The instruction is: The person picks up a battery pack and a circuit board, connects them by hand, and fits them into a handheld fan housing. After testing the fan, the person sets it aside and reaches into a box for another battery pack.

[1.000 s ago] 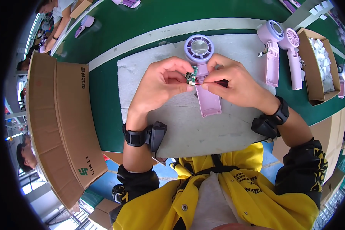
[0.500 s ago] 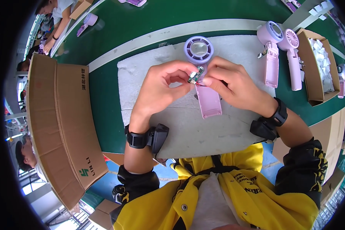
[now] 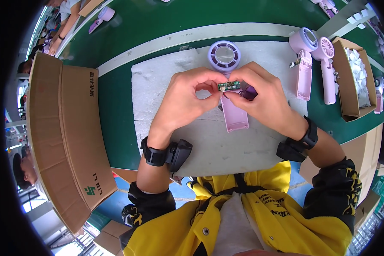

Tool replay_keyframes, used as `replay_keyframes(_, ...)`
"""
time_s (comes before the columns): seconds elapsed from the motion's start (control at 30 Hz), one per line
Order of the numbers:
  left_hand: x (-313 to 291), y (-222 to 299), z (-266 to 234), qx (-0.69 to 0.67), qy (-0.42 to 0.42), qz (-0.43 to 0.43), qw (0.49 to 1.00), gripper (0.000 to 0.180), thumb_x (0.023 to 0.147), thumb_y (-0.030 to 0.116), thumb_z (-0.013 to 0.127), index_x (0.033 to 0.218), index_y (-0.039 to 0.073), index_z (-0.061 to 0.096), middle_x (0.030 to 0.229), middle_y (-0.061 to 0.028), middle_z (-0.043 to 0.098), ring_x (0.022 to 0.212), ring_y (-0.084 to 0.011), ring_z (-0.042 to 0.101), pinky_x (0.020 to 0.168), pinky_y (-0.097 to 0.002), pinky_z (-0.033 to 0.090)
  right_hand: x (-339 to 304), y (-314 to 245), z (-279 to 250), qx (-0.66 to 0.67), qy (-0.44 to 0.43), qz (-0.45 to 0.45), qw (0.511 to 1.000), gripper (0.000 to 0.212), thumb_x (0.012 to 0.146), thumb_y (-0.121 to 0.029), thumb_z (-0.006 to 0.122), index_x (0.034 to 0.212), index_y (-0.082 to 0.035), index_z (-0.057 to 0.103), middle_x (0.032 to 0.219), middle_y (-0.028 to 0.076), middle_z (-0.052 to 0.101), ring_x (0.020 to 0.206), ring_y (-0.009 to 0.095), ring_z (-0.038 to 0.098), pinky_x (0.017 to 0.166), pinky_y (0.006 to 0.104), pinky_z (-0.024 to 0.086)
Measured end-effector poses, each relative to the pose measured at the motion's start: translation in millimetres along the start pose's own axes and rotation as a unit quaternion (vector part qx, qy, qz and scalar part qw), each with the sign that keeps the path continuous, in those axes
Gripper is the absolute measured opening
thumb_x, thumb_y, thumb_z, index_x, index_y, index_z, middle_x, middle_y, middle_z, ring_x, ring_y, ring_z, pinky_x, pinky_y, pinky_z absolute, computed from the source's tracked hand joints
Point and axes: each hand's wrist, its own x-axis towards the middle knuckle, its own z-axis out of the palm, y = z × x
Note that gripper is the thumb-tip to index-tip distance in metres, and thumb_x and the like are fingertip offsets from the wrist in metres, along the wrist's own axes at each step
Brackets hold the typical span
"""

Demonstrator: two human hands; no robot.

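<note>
Between my two hands a small green circuit board [image 3: 229, 86] with a dark display is held level by its ends. My left hand [image 3: 182, 99] pinches its left end between thumb and fingertips. On the other end, the thumb and fingers of my right hand [image 3: 269, 96] are closed. A dark purple piece [image 3: 249, 93] shows beneath the right fingers, mostly hidden. Under the hands lies a handheld fan with a lilac round head [image 3: 224, 55] and an open pink handle shell [image 3: 235, 116]; the upper part of the handle is covered by my hands.
The fan rests on a pale foam mat [image 3: 158, 81] over a green table [image 3: 115, 132]. Two more pink fans [image 3: 303, 79] lie to the right, beside a cardboard box [image 3: 344, 85] of white pieces. A large carton [image 3: 72, 141] stands left. Another person's arm [image 3: 64, 32] shows far left.
The circuit board has turned from steeply tilted to level, its display side now showing. The right hand has moved onto its right end, and the purple piece has come into sight.
</note>
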Motion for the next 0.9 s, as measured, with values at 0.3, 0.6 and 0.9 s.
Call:
replay_keyframes(0.3,0.1,1.7,-3.9,0.037,0.012,0.037,0.999,0.028,0.075,-0.006,0.070,0.103,0.002,0.072,0.092,-0.0102,0.070,0.076,-0.0172,0.069,0.072,-0.0282,0.057,1.0,-1.0,-0.3,0.023,-0.017,0.051,0.998,0.029,0.074,-0.005,0.080,0.098,-0.002,0.064,0.090,0.007,0.063,0.066,0.015,0.061,0.057,0.0260,0.049)
replay_keyframes(0.6,0.8,0.4,-1.6,0.126,0.033,0.084,0.988,0.029,0.072,-0.003,0.073,0.101,0.003,0.073,0.086,-0.0108,0.070,0.070,-0.0199,0.069,0.064,-0.0282,0.055,0.7,-1.6,1.1,0.010,0.011,0.023,1.000,0.032,0.073,-0.004,0.081,0.101,-0.003,0.065,0.090,0.006,0.063,0.064,0.014,0.060,0.056,0.0256,0.049)
replay_keyframes(0.9,-0.1,0.0,3.5,0.130,0.051,0.082,0.987,0.027,0.072,-0.001,0.073,0.098,0.002,0.074,0.082,-0.0106,0.070,0.067,-0.0204,0.068,0.062,-0.0282,0.054,-0.4,0.8,1.0,-0.007,0.024,0.018,1.000,0.033,0.071,-0.004,0.082,0.101,-0.002,0.069,0.090,0.008,0.066,0.063,0.013,0.062,0.055,0.0243,0.050)
